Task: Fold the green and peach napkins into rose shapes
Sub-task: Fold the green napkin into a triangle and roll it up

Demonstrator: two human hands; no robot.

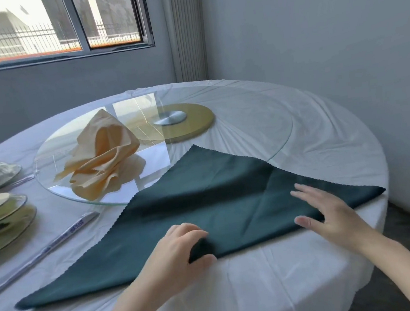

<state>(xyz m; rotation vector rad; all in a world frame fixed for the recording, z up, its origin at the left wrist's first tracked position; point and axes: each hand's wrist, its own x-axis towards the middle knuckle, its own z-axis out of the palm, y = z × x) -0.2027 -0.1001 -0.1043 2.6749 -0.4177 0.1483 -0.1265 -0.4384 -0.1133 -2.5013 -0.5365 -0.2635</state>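
The green napkin (203,194) lies folded into a wide triangle on the near side of the table, its long folded edge toward the person and its apex reaching up onto the rim of the glass turntable (258,113). It looks like thin, soft woven cloth with pinked, zigzag edges: light, limp, and likely to slide a little on what lies under it, so it should roll best if taken along the folded edge and kept taut (a slack roll would probably make a loose rose). The left hand (181,250) grips that folded edge near its middle, fingers (189,230) curled over the top and thumb tucked under a small bunch of cloth. The right hand (333,215) rests flat on the right part of the triangle, its fingers (305,192) straight and spread apart, pressing the fabric down. Beyond, the peach napkin (104,154) sits crumpled in a loose heap on the glass, not yet shaped. The white tablecloth (240,292) is creased and matte. At the far left stand stacked glass plates (1,217) and, beside them, paper-wrapped chopsticks (62,238).
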